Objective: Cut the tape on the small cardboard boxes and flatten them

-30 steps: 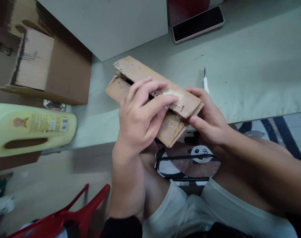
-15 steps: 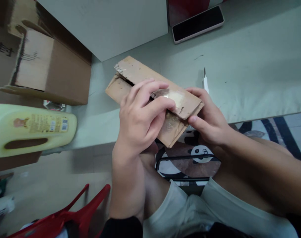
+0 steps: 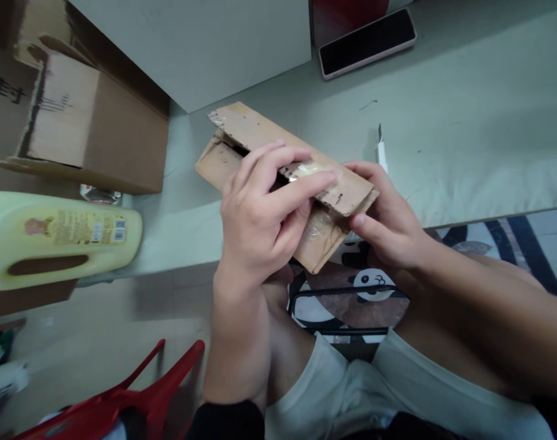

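Note:
A small brown cardboard box (image 3: pixel 278 137) is held tilted above the near edge of the table. Its long top flap is slightly lifted, leaving a dark gap, and torn clear tape shines along the seam. My left hand (image 3: pixel 264 208) grips the flap at the seam, fingers on top and thumb partly hidden beneath. My right hand (image 3: pixel 388 214) is closed around the box's right end, thumb at the near corner and the other fingers behind. Just beyond my right hand lies a craft knife (image 3: pixel 381 150) with a white handle and bare blade. The box's contents are hidden.
A phone (image 3: pixel 367 44) lies at the back of the pale table (image 3: pixel 480 134). On the left stand an open cardboard box (image 3: pixel 126 128) and a yellow bottle (image 3: pixel 90 238). A large white box (image 3: pixel 214 49) is behind; a red stool (image 3: pixel 136 391) stands below left.
The flap has risen slightly and the gap beneath looks wider. My left index finger now reaches farther right across the flap. My right hand has hardly moved.

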Tool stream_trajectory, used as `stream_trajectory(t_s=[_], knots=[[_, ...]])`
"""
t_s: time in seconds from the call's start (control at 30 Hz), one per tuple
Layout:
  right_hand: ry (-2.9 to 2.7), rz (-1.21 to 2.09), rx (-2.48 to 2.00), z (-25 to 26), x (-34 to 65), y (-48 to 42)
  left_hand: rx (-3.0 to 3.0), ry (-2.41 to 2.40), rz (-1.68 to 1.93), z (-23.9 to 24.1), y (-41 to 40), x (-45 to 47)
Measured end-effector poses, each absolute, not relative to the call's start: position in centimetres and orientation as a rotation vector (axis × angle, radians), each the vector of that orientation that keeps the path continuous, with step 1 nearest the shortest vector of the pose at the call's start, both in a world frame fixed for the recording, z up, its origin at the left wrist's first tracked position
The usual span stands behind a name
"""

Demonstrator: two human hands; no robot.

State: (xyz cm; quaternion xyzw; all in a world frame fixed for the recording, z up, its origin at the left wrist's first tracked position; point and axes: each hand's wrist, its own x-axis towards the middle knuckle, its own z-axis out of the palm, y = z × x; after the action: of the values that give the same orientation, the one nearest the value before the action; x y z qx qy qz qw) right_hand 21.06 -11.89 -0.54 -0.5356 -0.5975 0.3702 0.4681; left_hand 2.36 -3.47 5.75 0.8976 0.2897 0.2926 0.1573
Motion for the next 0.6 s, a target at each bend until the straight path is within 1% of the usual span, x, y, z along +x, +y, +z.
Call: stream_trajectory(t_s=[0.1,0.33,0.6], knots=[[-1.475,0.888,-1.276,-0.45,21.11,-11.86,2.589,0.852,0.802,5.92,-3.37,2.40],[-1.476,0.852,-1.141,-0.85,21.09,-11.73,2.606,0.765,0.879,5.42,-3.00,2.03],[-1.429,0.900,-1.145,-0.87,20.97,-11.81,2.633,0.672,0.930,5.36,-2.67,1.79]])
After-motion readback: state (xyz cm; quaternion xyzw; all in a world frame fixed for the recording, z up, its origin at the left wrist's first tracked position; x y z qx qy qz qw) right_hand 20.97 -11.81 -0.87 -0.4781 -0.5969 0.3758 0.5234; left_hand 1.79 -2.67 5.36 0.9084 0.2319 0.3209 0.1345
